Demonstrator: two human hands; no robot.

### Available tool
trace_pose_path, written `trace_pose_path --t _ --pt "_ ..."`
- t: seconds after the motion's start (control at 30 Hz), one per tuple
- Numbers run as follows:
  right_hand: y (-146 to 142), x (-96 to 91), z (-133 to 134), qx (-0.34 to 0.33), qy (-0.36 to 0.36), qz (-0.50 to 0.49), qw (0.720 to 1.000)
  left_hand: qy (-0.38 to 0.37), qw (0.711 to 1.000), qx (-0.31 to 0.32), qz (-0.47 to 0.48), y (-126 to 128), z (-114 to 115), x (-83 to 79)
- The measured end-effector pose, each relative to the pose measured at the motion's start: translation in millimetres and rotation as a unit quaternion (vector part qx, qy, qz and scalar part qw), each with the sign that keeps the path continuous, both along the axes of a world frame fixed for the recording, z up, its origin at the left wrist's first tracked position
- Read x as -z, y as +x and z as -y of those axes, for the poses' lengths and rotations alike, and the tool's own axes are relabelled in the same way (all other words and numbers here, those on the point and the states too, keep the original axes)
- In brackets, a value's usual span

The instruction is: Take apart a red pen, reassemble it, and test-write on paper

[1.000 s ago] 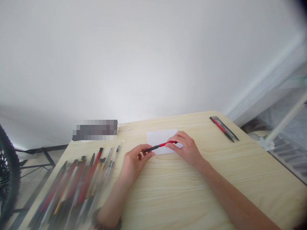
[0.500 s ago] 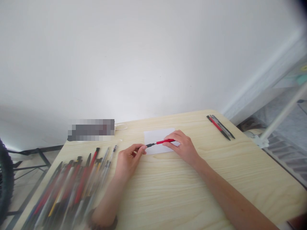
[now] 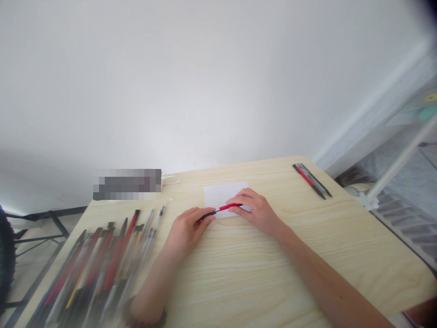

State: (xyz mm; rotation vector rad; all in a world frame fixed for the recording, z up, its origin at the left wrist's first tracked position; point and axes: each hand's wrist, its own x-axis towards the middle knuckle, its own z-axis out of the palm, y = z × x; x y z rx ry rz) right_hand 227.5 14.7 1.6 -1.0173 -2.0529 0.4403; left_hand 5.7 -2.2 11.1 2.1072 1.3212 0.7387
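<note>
Between my hands is a pen in two parts, joined by a thin stretch like a refill. My left hand (image 3: 191,224) pinches the black pen section (image 3: 207,215) between thumb and fingers. My right hand (image 3: 256,209) is closed on the red pen barrel (image 3: 226,207), whose far end is hidden by the fingers. The pen lies almost level, with its right end slightly higher. Under it, and partly beneath my right hand, is a small white sheet of paper (image 3: 218,190) on the wood-grain table (image 3: 246,269).
Many pens (image 3: 116,255), in red, black, clear and yellow, lie in a blurred row at the left. At the far right corner rest several more pens (image 3: 311,180). A pixelated dark object (image 3: 128,184) sits at the back left, near the wall (image 3: 218,91).
Both hands have shifted slightly, and my left fingers now cover the black section differently, nearer the joint. The pen is a little lower. The view has shifted slightly; the other pens stay put.
</note>
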Motion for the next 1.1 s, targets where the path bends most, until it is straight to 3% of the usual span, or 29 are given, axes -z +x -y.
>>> trace_pose_path --t 0.3,0.47,1.1 --pt "23 -6.4 -7 0.039 -0.020 0.017 0.999 0.052 0.996 -0.043 -0.055 -10 -5 3.0" --pt "26 -7.1 -7 0.053 -0.024 0.005 0.998 0.078 0.993 -0.018 -0.087 -8 -4 0.4" --pt "20 1.9 -8 0.021 -0.072 0.087 0.993 0.053 0.993 -0.088 -0.065 -10 -8 14.6"
